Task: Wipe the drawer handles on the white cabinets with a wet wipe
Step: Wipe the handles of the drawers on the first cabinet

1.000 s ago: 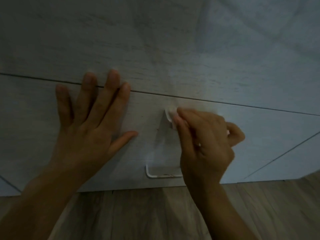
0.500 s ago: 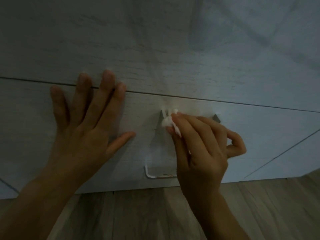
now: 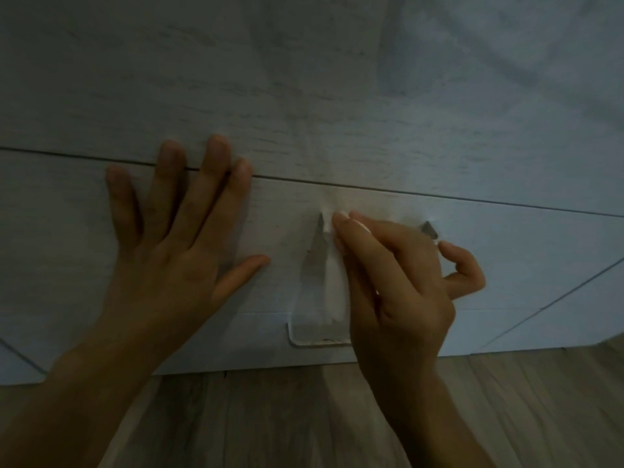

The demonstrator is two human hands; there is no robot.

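Your left hand (image 3: 169,261) lies flat, fingers spread, on the white wood-grain drawer front (image 3: 513,265). Your right hand (image 3: 398,292) pinches the white wet wipe (image 3: 329,229) against the grey metal handle (image 3: 428,229).

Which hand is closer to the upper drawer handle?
Right. The right hand holds the wipe against the upper handle; the left hand lies flat on the drawer front to its left.

Left hand (image 3: 175,244): laid flat, palm down, fingers straight and spread, thumb splayed to the right; forearm enters from lower left. Right hand (image 3: 398,282): fingers curled, fingertips pinching a wet wipe (image 3: 329,231), little finger bent apart; forearm enters from lower right.
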